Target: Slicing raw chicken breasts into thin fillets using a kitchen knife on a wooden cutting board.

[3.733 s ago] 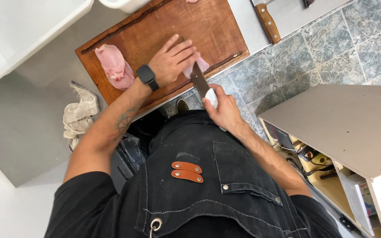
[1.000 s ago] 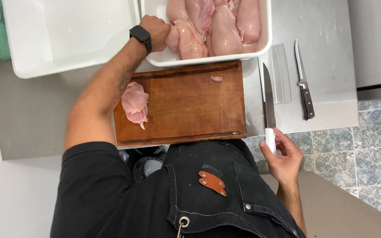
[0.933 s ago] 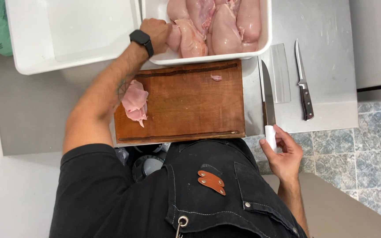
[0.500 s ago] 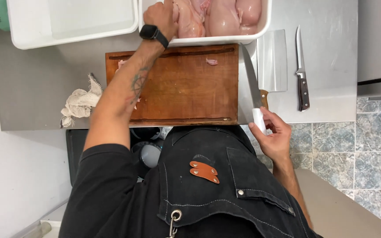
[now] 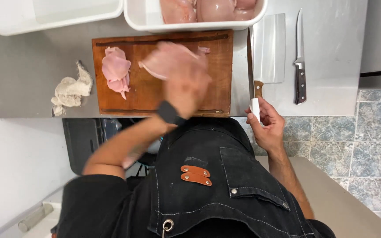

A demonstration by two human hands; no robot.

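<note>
Single head cam, looks straight down, mid-range, over cutting board (image 5: 164, 75) & steel counter (image 5: 31, 83).

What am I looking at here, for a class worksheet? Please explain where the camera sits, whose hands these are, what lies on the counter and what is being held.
There is no machine: a person in a black apron works with bare hands, filmed by one camera on their head, looking down. The left hand, blurred by motion, holds a raw chicken piece over the wooden cutting board, where a sliced piece lies. The right hand holds a long knife by its white handle at the board's edge. On the metal counter lie a cleaver, a dark-handled knife and a cloth. One white tub holds more chicken; another tub sits beside it.
</note>
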